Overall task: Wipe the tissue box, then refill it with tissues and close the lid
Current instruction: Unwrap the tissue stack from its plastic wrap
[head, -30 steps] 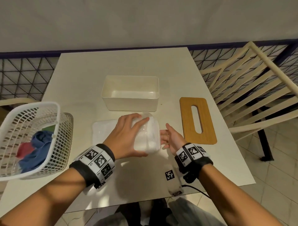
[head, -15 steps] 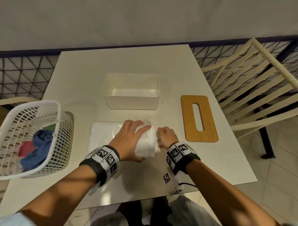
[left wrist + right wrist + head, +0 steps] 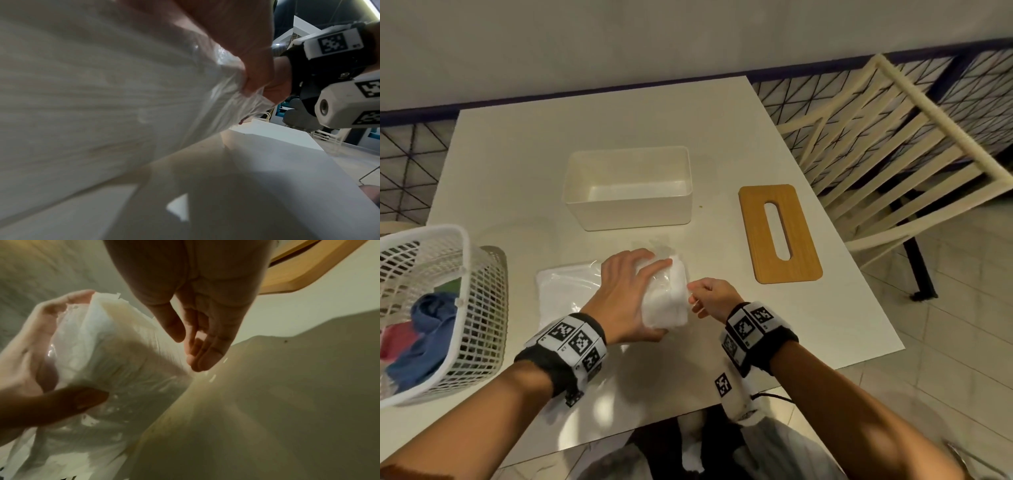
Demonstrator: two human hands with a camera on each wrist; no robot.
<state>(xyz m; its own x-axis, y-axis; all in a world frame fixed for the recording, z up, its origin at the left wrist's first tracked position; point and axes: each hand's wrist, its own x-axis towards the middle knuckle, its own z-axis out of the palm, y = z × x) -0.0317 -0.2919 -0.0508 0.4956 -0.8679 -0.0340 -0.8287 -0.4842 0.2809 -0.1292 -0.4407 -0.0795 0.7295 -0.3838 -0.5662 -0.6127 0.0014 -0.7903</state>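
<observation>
On the worktop (image 3: 524,164) the open tissue box (image 3: 599,212) waits beyond the hands, lid (image 3: 756,236) right of it; the left hand (image 3: 625,298), its grip round the tissue pack (image 3: 671,305), has tipped it since a second ago; the right hand (image 3: 710,296) now pinches the wrapper (image 3: 242,104), so unwrapping has begun; only the left wrist view shows that pinch; the right wrist view shows bare tissue edges.
</observation>
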